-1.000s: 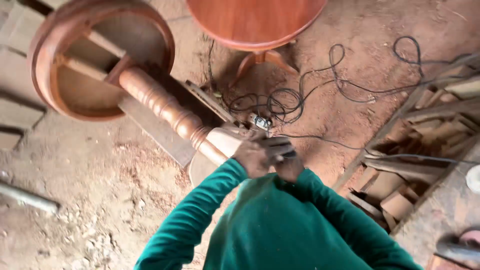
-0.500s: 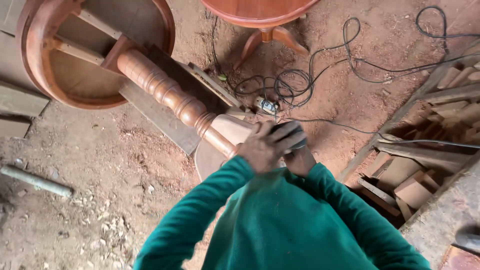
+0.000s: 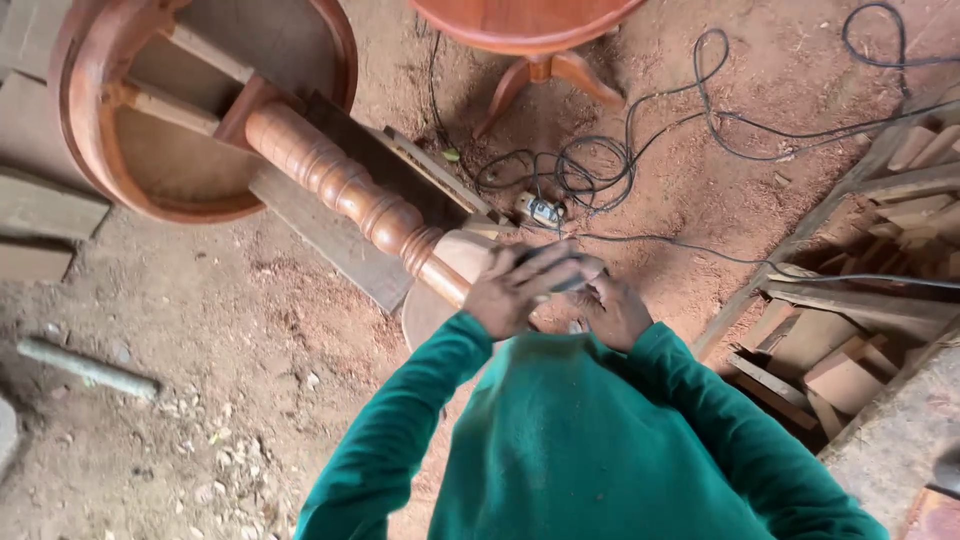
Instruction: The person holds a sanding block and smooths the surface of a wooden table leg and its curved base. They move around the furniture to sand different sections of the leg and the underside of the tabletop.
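Note:
A round wooden pedestal table [image 3: 130, 130] lies on its side on the dirt floor, its turned column [image 3: 340, 190] pointing toward me. My left hand [image 3: 515, 290] wraps over a dark power tool [image 3: 560, 272] at the pale, unfinished foot [image 3: 465, 255] of the column. Just right of it, my right hand [image 3: 615, 312] grips the same tool from below. Most of the tool is hidden under my fingers. Both arms wear green sleeves.
A second reddish round table [image 3: 525, 25] stands at the top. Black cables [image 3: 600, 170] and a small socket block [image 3: 540, 210] lie on the floor beyond my hands. Stacked wood offcuts [image 3: 850, 330] fill the right. A grey pipe [image 3: 90, 368] lies at left.
The view shifted slightly. My left hand slid a little left and down over the tool, and my right hand came more into sight beside it. The table stayed put.

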